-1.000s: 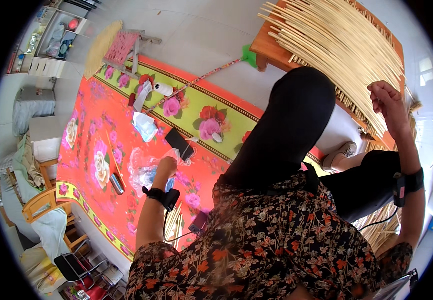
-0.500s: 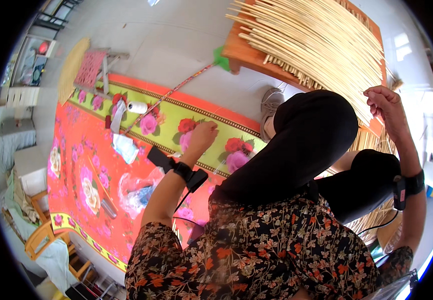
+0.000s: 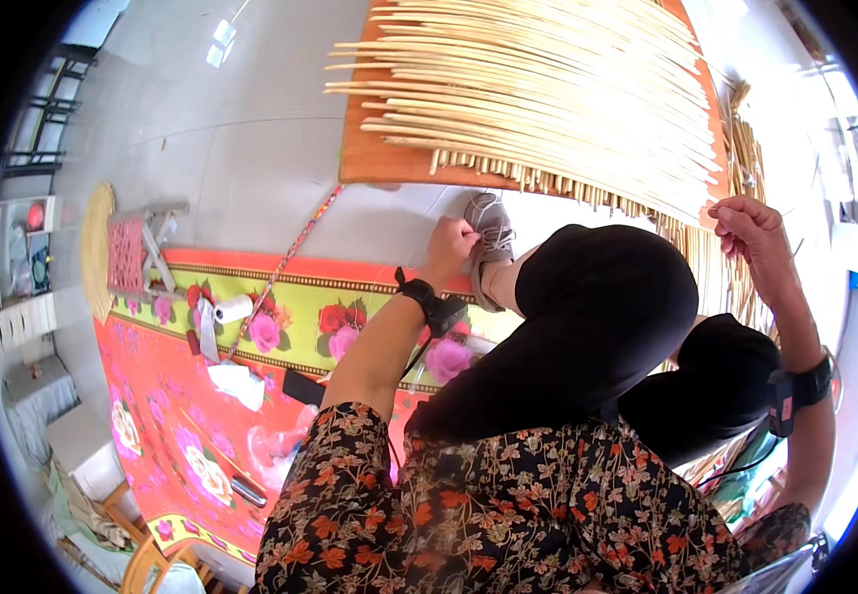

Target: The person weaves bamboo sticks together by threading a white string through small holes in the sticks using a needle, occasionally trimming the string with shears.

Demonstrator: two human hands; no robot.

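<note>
My left hand (image 3: 454, 238) is closed beside the grey laced shoe (image 3: 491, 233) on my foot, fingertips pinched; what they hold, if anything, is too small to make out. My right hand (image 3: 751, 228) is raised beyond my bent knee, fingers curled, near the right edge of a low wooden table (image 3: 369, 134). Many long pale sticks (image 3: 548, 89) lie across that table in a dense layer. My right fingertips hold something too fine to identify, or nothing; I cannot tell. Both wrists wear black strapped devices.
A red floral mat (image 3: 151, 416) bears a white spool (image 3: 234, 308), a dark phone (image 3: 305, 388), papers and plastic bags. A long striped pole (image 3: 295, 247) lies near a pink-seated folding stool (image 3: 127, 252). Sticks (image 3: 746, 148) are heaped right of the table; shelves (image 3: 23, 267) line the left.
My left hand has moved forward from over the mat to beside the shoe. The view has shifted, bringing the table further left and my knee lower. My right hand stays raised, fingers curled.
</note>
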